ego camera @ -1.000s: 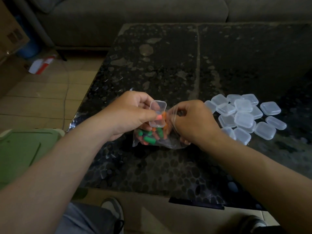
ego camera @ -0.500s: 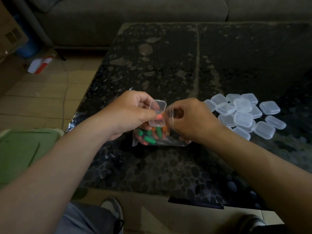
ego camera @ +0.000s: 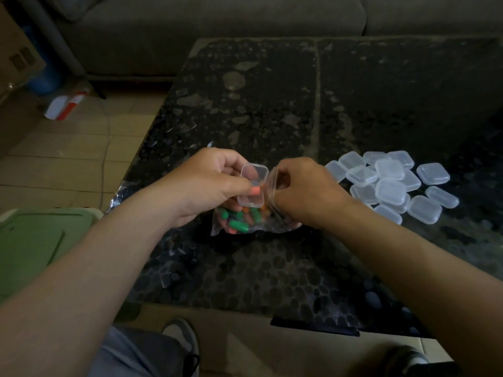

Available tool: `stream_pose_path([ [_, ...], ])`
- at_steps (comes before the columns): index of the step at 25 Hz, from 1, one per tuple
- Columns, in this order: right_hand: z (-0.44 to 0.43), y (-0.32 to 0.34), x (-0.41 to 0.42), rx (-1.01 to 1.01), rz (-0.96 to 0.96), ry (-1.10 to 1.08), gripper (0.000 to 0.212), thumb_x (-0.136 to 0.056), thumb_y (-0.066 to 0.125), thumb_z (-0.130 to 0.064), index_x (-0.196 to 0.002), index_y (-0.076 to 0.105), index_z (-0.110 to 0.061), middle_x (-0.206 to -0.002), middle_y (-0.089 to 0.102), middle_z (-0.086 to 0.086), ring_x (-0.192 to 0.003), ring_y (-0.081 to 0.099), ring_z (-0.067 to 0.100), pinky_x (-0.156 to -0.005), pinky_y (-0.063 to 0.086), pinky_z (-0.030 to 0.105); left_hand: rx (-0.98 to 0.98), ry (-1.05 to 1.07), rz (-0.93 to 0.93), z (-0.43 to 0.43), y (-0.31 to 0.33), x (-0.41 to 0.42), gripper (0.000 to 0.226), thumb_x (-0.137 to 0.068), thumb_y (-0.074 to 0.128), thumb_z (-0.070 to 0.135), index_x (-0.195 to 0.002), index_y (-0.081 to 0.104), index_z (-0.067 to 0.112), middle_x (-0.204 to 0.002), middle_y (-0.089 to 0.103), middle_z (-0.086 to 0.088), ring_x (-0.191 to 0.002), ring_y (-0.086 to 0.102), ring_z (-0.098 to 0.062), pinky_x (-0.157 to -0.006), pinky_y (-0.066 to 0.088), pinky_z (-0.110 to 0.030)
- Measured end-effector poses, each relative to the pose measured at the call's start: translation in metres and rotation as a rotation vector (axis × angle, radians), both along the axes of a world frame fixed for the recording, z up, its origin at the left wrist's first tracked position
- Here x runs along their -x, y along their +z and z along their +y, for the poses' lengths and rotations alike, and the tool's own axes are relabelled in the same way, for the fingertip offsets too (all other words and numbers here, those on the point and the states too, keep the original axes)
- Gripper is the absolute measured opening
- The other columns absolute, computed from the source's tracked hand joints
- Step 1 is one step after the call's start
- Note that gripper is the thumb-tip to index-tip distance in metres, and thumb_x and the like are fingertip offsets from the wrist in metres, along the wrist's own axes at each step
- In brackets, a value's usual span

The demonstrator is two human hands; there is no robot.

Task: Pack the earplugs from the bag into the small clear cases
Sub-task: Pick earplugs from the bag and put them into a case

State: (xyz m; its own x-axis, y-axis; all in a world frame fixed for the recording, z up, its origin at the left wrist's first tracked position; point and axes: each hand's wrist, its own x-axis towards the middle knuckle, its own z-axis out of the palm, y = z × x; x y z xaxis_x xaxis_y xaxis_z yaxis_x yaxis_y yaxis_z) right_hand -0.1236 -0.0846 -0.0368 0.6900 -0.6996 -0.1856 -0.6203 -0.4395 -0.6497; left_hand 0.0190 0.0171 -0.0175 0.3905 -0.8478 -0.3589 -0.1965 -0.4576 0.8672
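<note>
My left hand [ego camera: 209, 183] grips a small clear case [ego camera: 252, 186] that hangs open, lid up, just above the table. Below it lies a clear plastic bag [ego camera: 245, 224] holding several green and orange earplugs [ego camera: 239, 225]. My right hand [ego camera: 302, 191] sits right beside the case with its fingers curled at the bag's open top edge; whether they hold an earplug is hidden. A heap of several shut clear cases [ego camera: 389, 186] lies on the dark table [ego camera: 272, 110] just right of my right hand.
A grey sofa [ego camera: 217, 31] runs along the table's far edge. A green bin lid [ego camera: 35, 240] stands by my left forearm. A red and white bottle [ego camera: 65, 104] lies on the tiled floor at the left. My shoes show below the table's near edge.
My right hand has shifted slightly up and left toward the open case at the bag's mouth. The left hand and the case have stayed where they were.
</note>
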Motion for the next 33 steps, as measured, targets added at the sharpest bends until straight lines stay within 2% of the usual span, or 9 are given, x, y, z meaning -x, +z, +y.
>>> stream_pose_path([
  [4,0.006,-0.003,-0.003,0.084,0.006,-0.033,0.018,-0.092,0.062,-0.036,-0.094,0.067,-0.020,-0.086,0.068,-0.001,-0.081,0.067,0.020,-0.077,0.060,0.044,0.001,-0.015,0.015,0.001,0.000,-0.002,0.019,-0.086,0.077,0.003,-0.102,0.072,0.011,-0.079,0.076,0.000,-0.073,0.071,-0.009,-0.065,0.053,-0.023],
  [9,0.009,0.002,-0.001,0.164,0.069,0.055,0.023,-0.097,0.055,-0.031,-0.093,0.071,-0.015,-0.090,0.071,0.006,-0.083,0.068,0.024,-0.079,0.059,0.044,0.009,-0.021,0.032,0.002,0.001,-0.001,0.016,-0.087,0.075,0.001,-0.101,0.071,0.009,-0.074,0.074,0.001,-0.066,0.069,-0.008,-0.060,0.053,-0.023],
  [15,0.006,0.009,0.000,0.129,0.124,0.065,0.027,-0.095,0.062,-0.034,-0.075,0.069,-0.018,-0.070,0.066,0.001,-0.063,0.063,0.015,-0.057,0.054,0.030,-0.045,-0.110,0.094,0.005,0.006,-0.004,0.020,-0.087,0.076,0.002,-0.107,0.070,0.003,-0.085,0.077,-0.007,-0.075,0.072,-0.014,-0.062,0.055,-0.025],
  [19,0.009,0.015,0.001,0.172,0.144,0.097,0.018,-0.094,0.061,-0.034,-0.090,0.072,-0.020,-0.083,0.069,0.003,-0.076,0.067,0.020,-0.073,0.060,0.039,-0.079,-0.172,0.173,0.009,0.008,-0.005,0.023,-0.086,0.075,0.001,-0.108,0.068,0.002,-0.085,0.076,-0.006,-0.076,0.073,-0.017,-0.061,0.056,-0.026],
  [22,0.012,0.015,0.003,0.203,0.135,0.125,0.017,-0.096,0.060,-0.034,-0.090,0.070,-0.022,-0.085,0.068,0.001,-0.077,0.065,0.018,-0.073,0.059,0.037,-0.063,-0.151,0.186,0.008,0.007,-0.006,0.024,-0.086,0.075,0.001,-0.109,0.068,0.001,-0.084,0.075,-0.005,-0.075,0.071,-0.016,-0.061,0.056,-0.026],
  [26,0.007,0.014,0.004,0.129,0.152,0.113,0.023,-0.093,0.064,-0.033,-0.071,0.064,-0.025,-0.074,0.067,-0.002,-0.068,0.064,0.014,-0.061,0.055,0.030,-0.060,-0.150,0.169,0.007,0.005,-0.006,0.024,-0.087,0.075,0.002,-0.110,0.068,0.000,-0.085,0.076,-0.006,-0.077,0.071,-0.015,-0.062,0.056,-0.027],
  [30,0.009,0.014,0.003,0.157,0.169,0.144,0.017,-0.094,0.064,-0.030,-0.081,0.067,-0.021,-0.079,0.067,0.001,-0.070,0.063,0.015,-0.064,0.055,0.031,-0.064,-0.149,0.135,0.005,0.005,-0.004,0.020,-0.088,0.074,0.002,-0.108,0.070,0.002,-0.085,0.077,-0.006,-0.075,0.072,-0.012,-0.060,0.055,-0.024],
  [33,0.007,0.015,0.003,0.151,0.177,0.183,0.009,-0.094,0.064,-0.027,-0.088,0.067,-0.021,-0.086,0.067,0.001,-0.078,0.065,0.017,-0.073,0.058,0.036,-0.071,-0.150,0.098,0.005,0.004,-0.003,0.018,-0.089,0.075,0.003,-0.106,0.070,0.004,-0.094,0.078,-0.013,-0.080,0.074,-0.019,-0.060,0.056,-0.026],
])
